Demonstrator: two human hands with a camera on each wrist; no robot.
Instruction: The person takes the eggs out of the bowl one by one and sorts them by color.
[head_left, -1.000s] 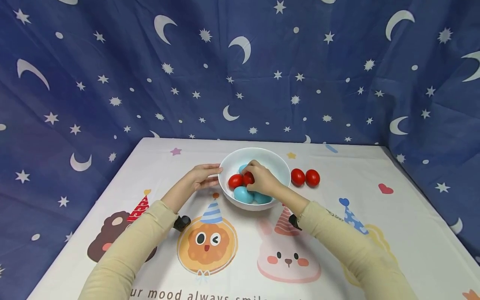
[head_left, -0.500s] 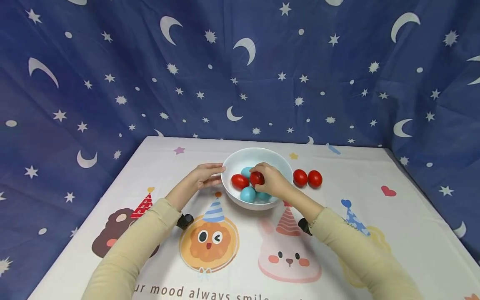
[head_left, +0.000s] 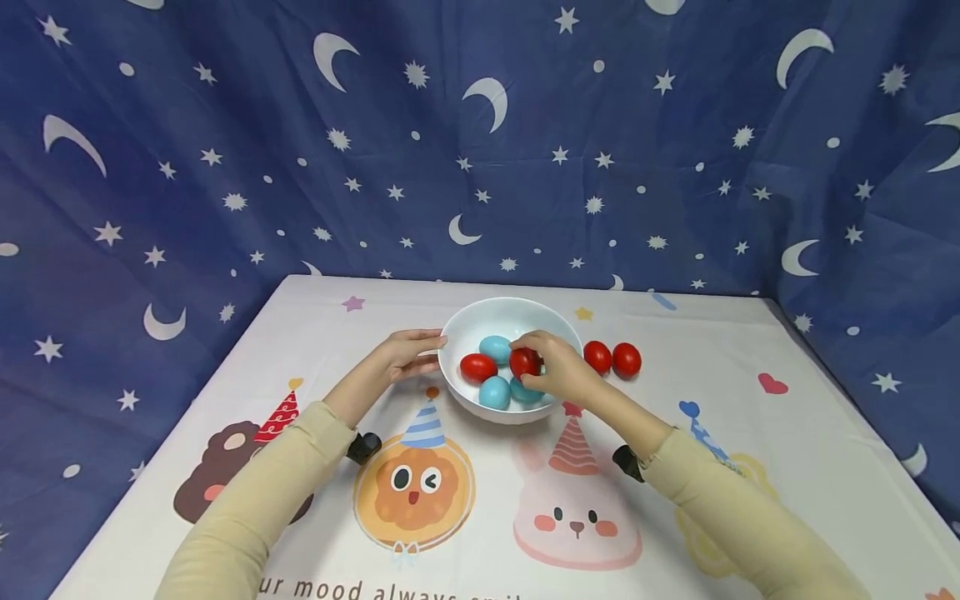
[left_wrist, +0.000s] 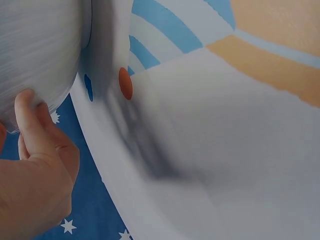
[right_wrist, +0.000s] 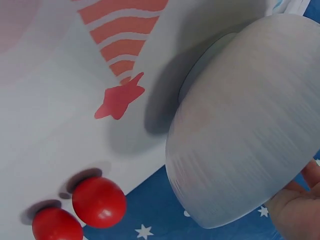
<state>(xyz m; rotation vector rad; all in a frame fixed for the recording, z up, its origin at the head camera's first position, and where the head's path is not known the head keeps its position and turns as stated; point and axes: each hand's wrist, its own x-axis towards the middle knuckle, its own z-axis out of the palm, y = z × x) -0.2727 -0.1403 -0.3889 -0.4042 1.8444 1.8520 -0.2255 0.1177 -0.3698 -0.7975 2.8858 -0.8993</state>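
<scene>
One red egg [head_left: 525,364] is pinched between thumb and curled fingers of the right hand [head_left: 561,367], over the right half of the white bowl [head_left: 510,315]. Can't tell if it touches the eggs under it. Left hand [head_left: 411,350] has fairly straight fingers, tips on the bowl's outer wall at its left side; left wrist view shows the contact too. Lying in the bowl: second red egg [head_left: 478,368] at left, far blue egg [head_left: 495,350], near blue egg [head_left: 494,392], right blue egg [head_left: 527,392] partly hidden by the right hand. Outside, just right of the bowl: inner red egg [head_left: 597,357] and outer red egg [head_left: 627,360], side by side on the printed tablecloth [head_left: 712,350]. Star-and-moon curtain [head_left: 450,100] hangs behind
</scene>
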